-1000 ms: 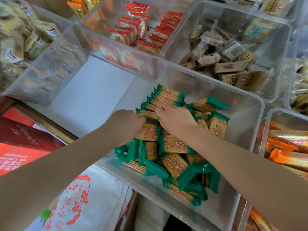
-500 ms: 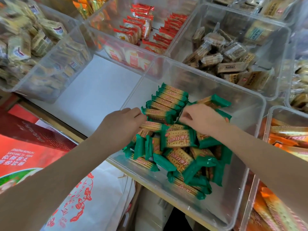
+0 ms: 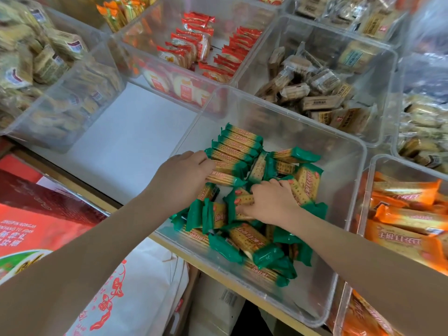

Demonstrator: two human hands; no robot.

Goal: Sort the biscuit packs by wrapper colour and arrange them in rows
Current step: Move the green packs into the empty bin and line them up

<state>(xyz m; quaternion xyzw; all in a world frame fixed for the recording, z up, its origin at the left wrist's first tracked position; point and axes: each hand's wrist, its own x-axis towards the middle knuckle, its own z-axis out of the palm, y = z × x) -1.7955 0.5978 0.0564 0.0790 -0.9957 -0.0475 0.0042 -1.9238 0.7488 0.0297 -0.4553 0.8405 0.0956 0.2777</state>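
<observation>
A clear plastic bin (image 3: pixel 349 151) in front of me holds green-wrapped biscuit packs. Several stand in a neat row (image 3: pixel 238 146) at its far left; the others lie in a loose heap (image 3: pixel 252 243) toward the near side. My left hand (image 3: pixel 184 177) rests against the near end of the row, fingers on a pack (image 3: pixel 224 178) lying there. My right hand (image 3: pixel 271 202) reaches into the heap, its fingers curled round a green pack (image 3: pixel 242 200).
An orange-pack bin (image 3: pixel 407 214) stands at the right, a red-pack bin (image 3: pixel 201 44) behind, a brown-pack bin (image 3: pixel 315 86) at back right, and a pale-pack bin (image 3: pixel 48 81) at left. Red cartons (image 3: pixel 36 214) and a white bag (image 3: pixel 135 287) sit below the shelf edge.
My right hand has come back from the far right of the bin to the heap's middle and taken hold of a pack. My left hand stays at the row's near end.
</observation>
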